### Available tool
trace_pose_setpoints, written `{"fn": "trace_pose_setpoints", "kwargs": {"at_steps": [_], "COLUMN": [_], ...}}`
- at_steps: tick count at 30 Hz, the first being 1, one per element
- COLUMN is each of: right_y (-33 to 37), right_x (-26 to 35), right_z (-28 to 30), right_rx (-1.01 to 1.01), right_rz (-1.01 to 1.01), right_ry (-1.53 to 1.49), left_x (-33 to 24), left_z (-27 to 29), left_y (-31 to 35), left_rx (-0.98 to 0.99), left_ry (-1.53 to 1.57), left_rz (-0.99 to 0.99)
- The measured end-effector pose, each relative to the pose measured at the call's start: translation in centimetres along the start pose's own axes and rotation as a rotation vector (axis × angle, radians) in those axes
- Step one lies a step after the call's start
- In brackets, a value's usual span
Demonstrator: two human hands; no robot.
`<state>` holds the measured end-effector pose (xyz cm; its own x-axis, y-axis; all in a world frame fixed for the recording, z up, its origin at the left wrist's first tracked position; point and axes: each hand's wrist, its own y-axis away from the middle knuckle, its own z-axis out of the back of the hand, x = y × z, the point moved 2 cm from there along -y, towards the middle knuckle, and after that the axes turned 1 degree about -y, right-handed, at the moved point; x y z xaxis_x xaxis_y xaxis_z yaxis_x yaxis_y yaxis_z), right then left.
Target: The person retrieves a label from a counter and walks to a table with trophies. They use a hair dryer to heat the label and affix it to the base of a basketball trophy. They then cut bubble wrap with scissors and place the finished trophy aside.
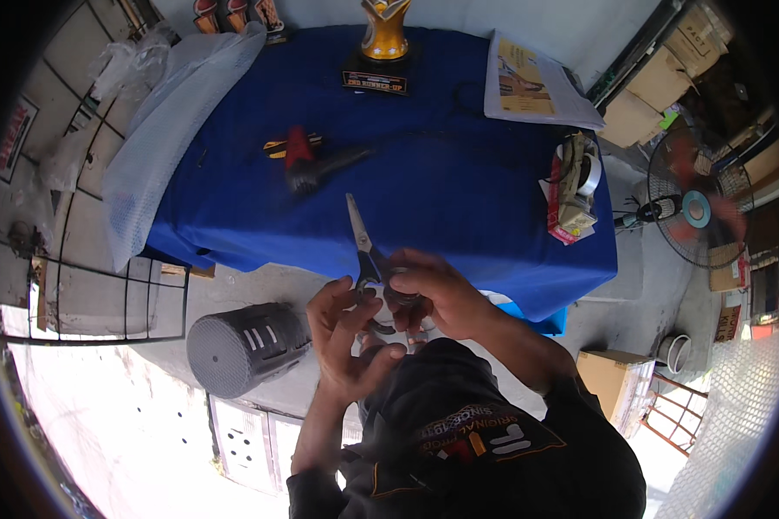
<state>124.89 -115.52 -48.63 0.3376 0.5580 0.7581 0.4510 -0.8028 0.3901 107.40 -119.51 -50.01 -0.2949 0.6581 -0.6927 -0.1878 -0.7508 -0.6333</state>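
A pair of scissors (361, 238) with dark handles points away from me, just off the front edge of the blue-covered table (459, 199). My right hand (437, 290) is closed around one side of the handles. Beside the other handle loop is my left hand (344, 333), its fingers loosely bent and apart and its thumb stretched away. The fingertips seem to touch the loop. Farther up the cloth lies a brush (307, 164) with a red handle and dark bristles, next to a yellow-and-black-handled tool (277, 149) that it partly hides.
A gold trophy (385, 39) stands at the back of the table, with printed sheets (541, 82) to its right. Tape and packets fill a small box (571, 195). Bubble wrap (169, 130) drapes the left side. A grey plastic bin (242, 350) and a fan (697, 203) stand nearby.
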Motion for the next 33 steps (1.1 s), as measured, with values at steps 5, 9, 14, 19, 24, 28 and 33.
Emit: {"fn": "trace_pose_setpoints", "kwargs": {"at_steps": [5,9,14,19,24,28,33], "right_y": [-2.1,-7.3,-17.4,-30.8,-45.1,-50.2,-46.2], "right_x": [1.3,2.4,2.5,4.6,0.8,-0.8,3.1], "right_z": [-2.1,-5.4,-11.3,-14.4,-17.0,-17.0,-15.5], "right_rx": [0.059,0.170,0.408,0.512,-0.018,-0.152,-0.107], "right_rz": [0.044,0.195,0.193,-0.018,0.754,0.810,0.412], "right_ry": [0.480,0.762,0.891,0.599,1.413,1.710,1.270], "left_x": [1.7,4.7,10.2,15.0,17.5,18.9,20.3], "left_z": [2.9,5.6,11.6,19.5,21.2,22.0,20.8], "left_y": [0.9,1.0,1.7,1.8,-0.6,-2.6,-5.1], "left_rx": [-0.067,-0.084,-0.230,-0.237,-0.438,-0.482,-0.468], "left_ry": [0.792,0.991,1.097,1.048,0.942,0.775,0.838], "left_rz": [0.785,0.860,0.909,0.914,0.915,1.003,1.026]}}
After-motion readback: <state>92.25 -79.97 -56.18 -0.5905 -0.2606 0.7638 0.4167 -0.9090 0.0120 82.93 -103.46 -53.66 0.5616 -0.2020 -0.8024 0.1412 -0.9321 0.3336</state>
